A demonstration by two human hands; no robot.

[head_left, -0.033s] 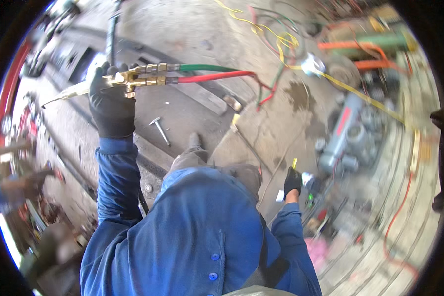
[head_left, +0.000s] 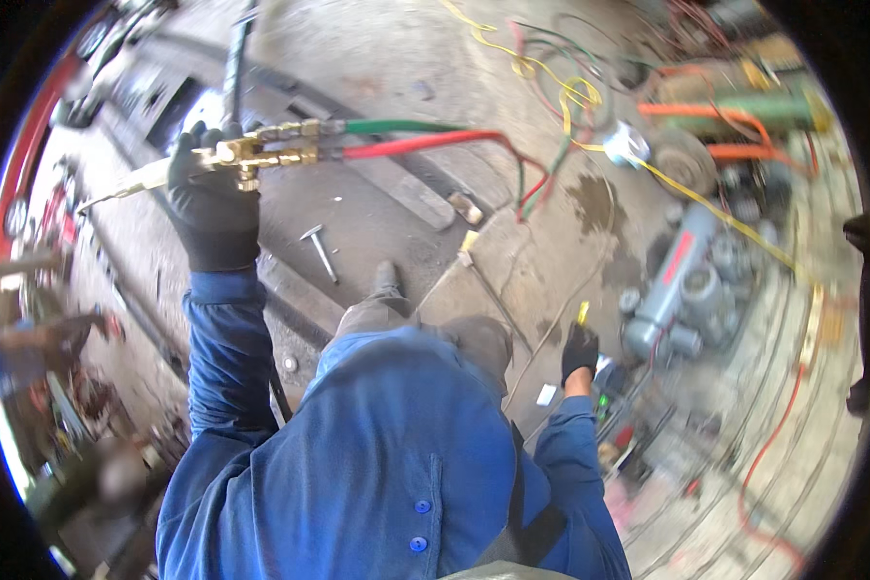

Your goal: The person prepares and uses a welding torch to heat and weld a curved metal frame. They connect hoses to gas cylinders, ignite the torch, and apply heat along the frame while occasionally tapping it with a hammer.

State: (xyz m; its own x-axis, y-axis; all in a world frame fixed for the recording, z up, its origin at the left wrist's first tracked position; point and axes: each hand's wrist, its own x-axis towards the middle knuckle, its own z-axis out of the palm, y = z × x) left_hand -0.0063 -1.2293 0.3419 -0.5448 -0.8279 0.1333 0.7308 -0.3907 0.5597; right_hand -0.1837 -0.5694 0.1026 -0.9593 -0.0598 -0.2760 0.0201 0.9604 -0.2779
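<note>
My left hand (head_left: 215, 215), in a dark glove, is closed round a brass gas torch (head_left: 232, 153). The torch's narrow tip points to the left, and its brass fittings face right. A green hose (head_left: 401, 127) and a red hose (head_left: 406, 145) run from those fittings to the right, then bend down toward the floor. Low on the right, my gloved right hand (head_left: 580, 350) is closed on a small yellow object (head_left: 584, 311). Only the object's end sticks out past the fingers, so its kind is unclear.
A hammer (head_left: 320, 253) lies on the floor before my feet, near long metal bars (head_left: 396, 188). To the right stand a grey-blue machine (head_left: 681, 280) and a green cylinder (head_left: 764, 111). A yellow cord (head_left: 706, 198) crosses the floor there.
The whole scene has shifted slightly in view. Both hands keep their grips, and the yellow object shows a little more clearly above my right hand.
</note>
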